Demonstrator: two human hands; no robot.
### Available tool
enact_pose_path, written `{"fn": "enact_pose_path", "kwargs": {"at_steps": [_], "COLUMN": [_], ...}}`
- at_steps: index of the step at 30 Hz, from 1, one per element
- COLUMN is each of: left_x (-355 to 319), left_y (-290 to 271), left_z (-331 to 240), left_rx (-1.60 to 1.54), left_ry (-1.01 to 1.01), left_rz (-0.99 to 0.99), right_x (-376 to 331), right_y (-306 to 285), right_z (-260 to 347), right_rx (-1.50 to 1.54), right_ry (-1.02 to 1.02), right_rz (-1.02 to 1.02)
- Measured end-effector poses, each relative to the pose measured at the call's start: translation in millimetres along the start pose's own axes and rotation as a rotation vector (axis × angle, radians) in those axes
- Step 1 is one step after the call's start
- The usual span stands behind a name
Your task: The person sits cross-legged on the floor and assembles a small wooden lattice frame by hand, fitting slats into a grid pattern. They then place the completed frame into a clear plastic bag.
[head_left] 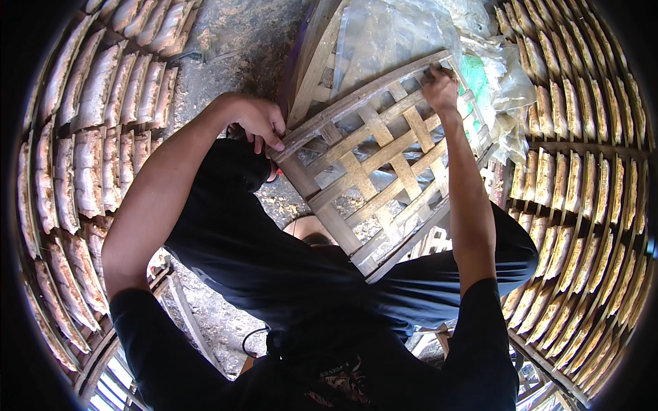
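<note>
1. The person holds a woven bamboo tray (384, 164) with both hands, lifted and tilted in front of the chest.
2. The left hand (260, 123) grips the tray's left rim near its corner, fingers curled over the edge strip.
3. The right hand (441, 85) clasps the far upper rim, fingers closed on the frame.
4. The tray is a flat lattice of pale crossed slats inside a thicker rim; its squares are open and ground shows through them.
5. Behind the tray lie crumpled clear plastic bags (439, 41), one with a green tint, just beyond the right hand.
6. To the left stand racks of pale flat slabs (89, 157), set on edge in close rows.
7. To the right, more racks of yellowish slabs (589, 171) curve along the picture's rim.
8. Rough grey ground (240, 34) shows between the left racks and the tray.
</note>
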State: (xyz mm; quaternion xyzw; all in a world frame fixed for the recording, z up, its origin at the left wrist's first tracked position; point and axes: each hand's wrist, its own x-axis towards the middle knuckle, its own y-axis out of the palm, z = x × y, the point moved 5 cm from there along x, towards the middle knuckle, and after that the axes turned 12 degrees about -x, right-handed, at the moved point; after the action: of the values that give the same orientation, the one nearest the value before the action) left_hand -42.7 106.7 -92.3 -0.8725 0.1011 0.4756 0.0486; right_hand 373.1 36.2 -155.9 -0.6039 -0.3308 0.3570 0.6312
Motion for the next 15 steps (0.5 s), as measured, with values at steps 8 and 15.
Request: {"fn": "enact_pose_path", "kwargs": {"at_steps": [8,15], "left_x": [0.7,0.5], "left_y": [0.2,0.6], "left_z": [-3.5,-6.9], "left_rx": [0.029,0.05], "left_ry": [0.074,0.136], "left_rz": [-0.023,-0.046], "right_x": [3.9,-0.6], "right_y": [4.8,0.8], "right_z": [-4.5,-3.9], "right_rx": [0.068,0.096], "right_ry": [0.006,-0.038], "right_rz": [-0.076,-0.113]}}
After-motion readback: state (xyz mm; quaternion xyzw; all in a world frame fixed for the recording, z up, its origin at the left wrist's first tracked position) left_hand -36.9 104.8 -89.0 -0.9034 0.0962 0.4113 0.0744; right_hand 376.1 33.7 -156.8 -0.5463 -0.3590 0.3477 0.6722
